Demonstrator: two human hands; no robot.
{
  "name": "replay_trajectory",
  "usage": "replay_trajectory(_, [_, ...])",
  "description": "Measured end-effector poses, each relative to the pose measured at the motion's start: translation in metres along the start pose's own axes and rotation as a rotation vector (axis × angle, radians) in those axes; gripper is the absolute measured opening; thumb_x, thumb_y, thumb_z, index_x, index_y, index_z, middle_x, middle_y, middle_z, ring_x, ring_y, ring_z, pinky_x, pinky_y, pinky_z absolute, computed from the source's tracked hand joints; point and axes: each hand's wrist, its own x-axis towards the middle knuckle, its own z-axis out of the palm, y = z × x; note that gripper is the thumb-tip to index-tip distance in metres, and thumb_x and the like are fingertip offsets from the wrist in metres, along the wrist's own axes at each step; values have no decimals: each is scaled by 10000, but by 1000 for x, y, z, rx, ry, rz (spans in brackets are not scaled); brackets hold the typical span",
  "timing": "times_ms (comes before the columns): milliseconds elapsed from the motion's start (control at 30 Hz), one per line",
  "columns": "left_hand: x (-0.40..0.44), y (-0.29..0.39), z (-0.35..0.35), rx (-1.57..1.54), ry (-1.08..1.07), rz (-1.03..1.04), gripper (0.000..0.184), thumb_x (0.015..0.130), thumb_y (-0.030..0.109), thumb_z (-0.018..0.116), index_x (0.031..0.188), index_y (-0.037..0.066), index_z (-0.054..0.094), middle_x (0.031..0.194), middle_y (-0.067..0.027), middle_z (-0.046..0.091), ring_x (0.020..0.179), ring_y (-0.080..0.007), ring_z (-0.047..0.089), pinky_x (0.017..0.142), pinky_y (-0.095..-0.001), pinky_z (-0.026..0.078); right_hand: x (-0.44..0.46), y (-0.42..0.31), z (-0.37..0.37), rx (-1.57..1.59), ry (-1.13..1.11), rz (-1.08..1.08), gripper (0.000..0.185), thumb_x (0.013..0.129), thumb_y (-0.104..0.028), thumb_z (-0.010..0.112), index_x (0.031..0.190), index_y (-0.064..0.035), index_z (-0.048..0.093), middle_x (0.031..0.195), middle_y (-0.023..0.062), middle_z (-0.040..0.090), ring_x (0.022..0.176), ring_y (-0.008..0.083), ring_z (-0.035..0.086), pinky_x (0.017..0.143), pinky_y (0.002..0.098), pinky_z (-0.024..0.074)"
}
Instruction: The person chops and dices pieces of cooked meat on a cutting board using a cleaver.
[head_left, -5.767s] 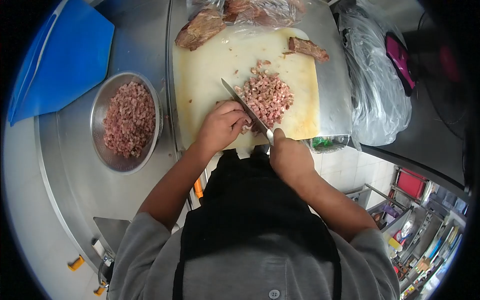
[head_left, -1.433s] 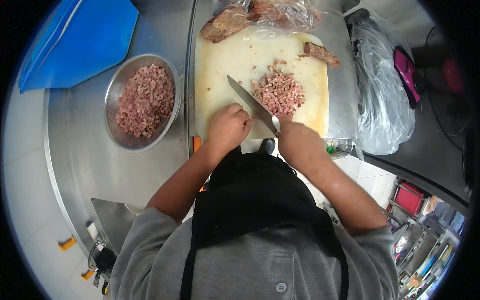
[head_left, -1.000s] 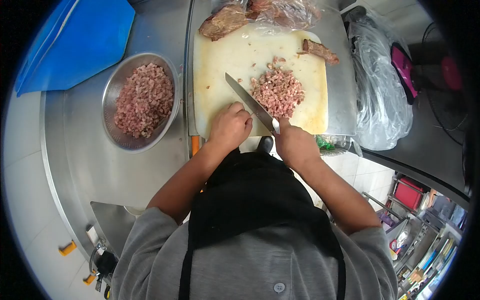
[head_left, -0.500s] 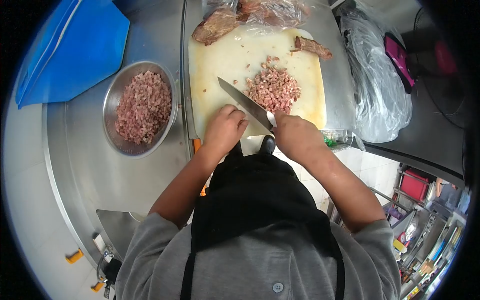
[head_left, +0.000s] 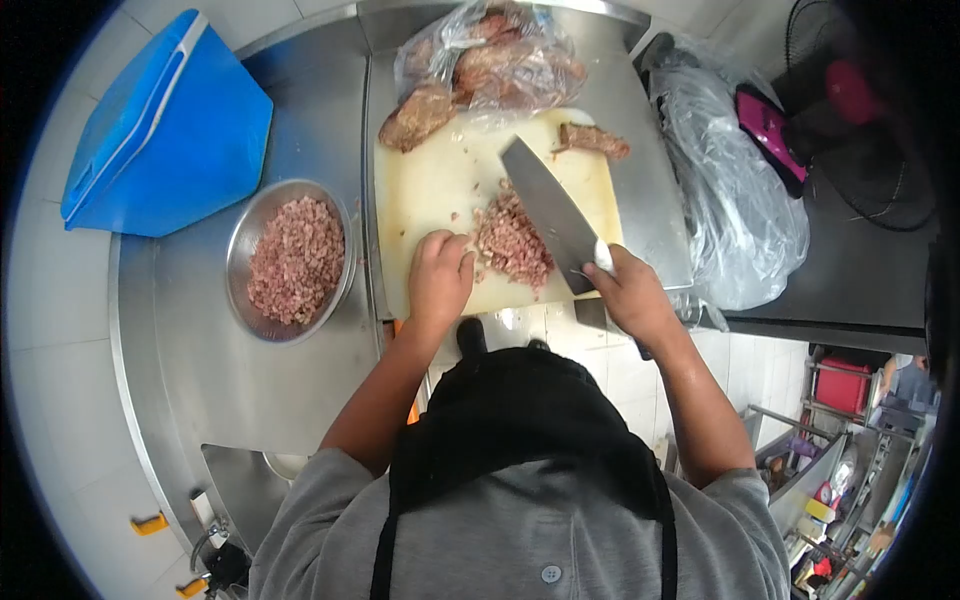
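Observation:
My right hand point(head_left: 632, 292) is closed round the handle of a large knife point(head_left: 552, 212). The broad blade lies flat-side up over the right edge of a pile of diced meat point(head_left: 512, 238) on the white cutting board point(head_left: 420, 190). My left hand point(head_left: 440, 280) rests near the board's front edge, left of the pile, fingers curled together; whatever is under them is hidden. A meat chunk point(head_left: 592, 140) lies at the board's back right, and another point(head_left: 418, 118) at its back left, beside a clear bag of meat point(head_left: 515, 70).
Left of the board, a metal colander point(head_left: 236, 262) holds diced meat point(head_left: 296, 262). Behind it stands a blue container point(head_left: 190, 140). Clear plastic bags point(head_left: 735, 200) and a pink-and-black item point(head_left: 770, 135) lie at the right. Part of another person point(head_left: 908, 382) shows at far right.
The knife has moved right across the pile, its blade now turned flatter. My left hand has shifted slightly left of the meat. The view has tilted, showing more of the bag and blue container.

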Motion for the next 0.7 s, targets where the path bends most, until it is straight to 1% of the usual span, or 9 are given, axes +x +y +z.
replay_trajectory(33, [5,3,4,20,72,-47,398,871,128,728,1236,-5,640,1253,-222,603,1192,-408,563,1015,-445,466,-1,20,-5,-1,61,-29,363,969,-317,649,1046,32,583,803,266,682,741,429,687,701,500,539])
replay_trajectory(67, [8,3,9,27,90,-33,398,871,128,728,1236,-5,640,1253,-222,603,1192,-408,563,1015,-445,466,-3,43,-9,1,78,-45,363,969,-317,649,1046,32,583,803,266,682,741,429,687,701,500,539])
replay_trajectory(133, [6,-2,16,107,93,-73,679,871,247,743,1401,-75,468,1433,-302,461,1390,-470,381,1161,-529,322,-12,80,-9,402,-90,278,340,969,-283,662,957,43,569,635,176,617,468,278,609,481,420,505])
replay_trajectory(167, [5,1,20,118,109,-70,679,871,247,743,1401,-75,468,1433,-302,461,1390,-470,381,1161,-529,322,-20,88,-8,581,-77,371,313,976,-259,667,907,22,547,555,84,527,354,156,481,338,345,415])
replay_trajectory(267, [0,19,38,82,-50,-129,948,884,453,721,1482,-146,294,1493,-365,358,1439,-515,283,1209,-596,186,-31,125,2,725,-139,499,286,993,-251,653,914,-7,528,555,62,497,356,167,478,319,332,418])
replay_trajectory(433, [8,63,72,91,43,-120,1043,827,461,785,1506,-137,265,1514,-363,328,1408,-513,313,1187,-579,241,-32,131,26,851,-247,496,261,1001,-257,645,1003,-30,516,539,39,461,349,160,452,315,330,403])
replay_trajectory(533, [13,85,82,128,104,-209,1108,757,487,839,1531,-74,277,1522,-339,315,1407,-497,315,1170,-580,271,-26,112,35,789,-271,500,273,1013,-255,622,1059,-5,522,568,52,484,361,168,461,328,346,413])
replay_trajectory(633, [19,99,88,149,187,-126,1086,699,515,855,1524,18,353,1521,-302,331,1396,-500,335,1158,-601,275,-29,96,43,659,-332,366,336,999,-250,613,1064,79,584,597,116,576,408,219,577,393,379,480])
replay_trajectory(700, [21,105,92,179,222,-144,1007,688,499,859,1500,82,433,1518,-284,342,1390,-487,345,1143,-596,295,-25,90,52,622,-360,305,382,1001,-258,603,1133,99,563,600,134,588,412,238,587,428,396,497])
